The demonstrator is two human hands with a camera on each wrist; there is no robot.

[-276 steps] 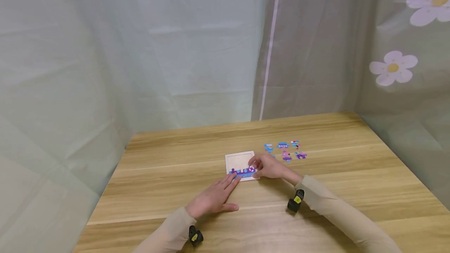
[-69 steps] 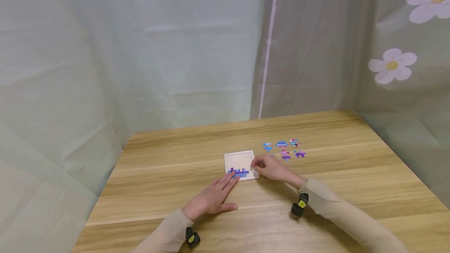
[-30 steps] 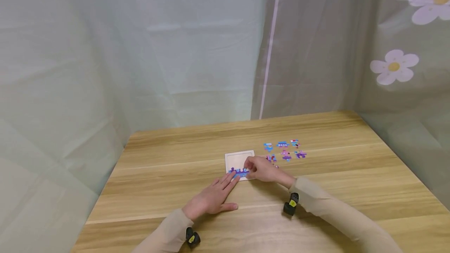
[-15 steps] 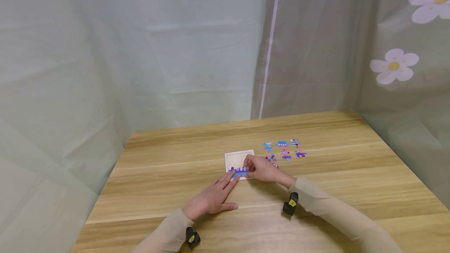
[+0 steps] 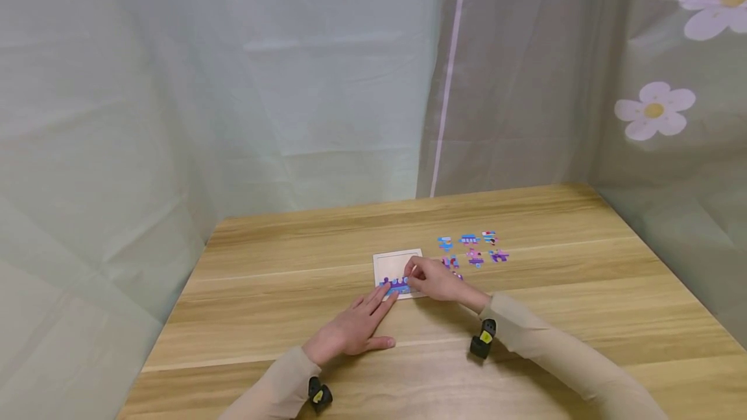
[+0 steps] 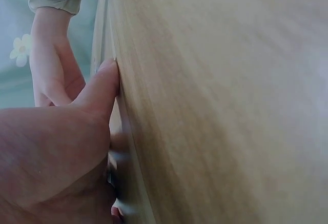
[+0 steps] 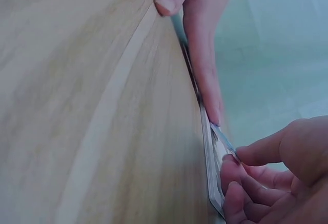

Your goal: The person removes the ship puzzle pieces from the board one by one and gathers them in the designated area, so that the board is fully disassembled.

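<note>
A square, pale puzzle tray (image 5: 390, 266) lies on the wooden table. Along its near side sits a short strip of purple-and-blue puzzle pieces (image 5: 399, 282). My left hand (image 5: 355, 329) lies flat, with its fingertips pressing on the strip's left part and its thumb spread on the table. From the right, my right hand (image 5: 439, 279) pinches the strip's right end between thumb and forefinger. In the right wrist view, a thin puzzle piece (image 7: 225, 141) is held at its edge, slanting up over the tray's rim (image 7: 209, 170); its printed face is mostly hidden.
Right of the tray, several loose puzzle pieces lie in rough rows, among them a blue one with windows (image 5: 469, 239) and a purple one (image 5: 498, 256). One piece (image 5: 458, 275) is partly covered by my right hand. Grey curtains (image 5: 327, 115) hang behind the table (image 5: 262, 316).
The strip's right-end piece with a white ring, there 9.2 s ago, has left the tray. My right hand has since shifted left onto the shorter strip. The left hand stays put.
</note>
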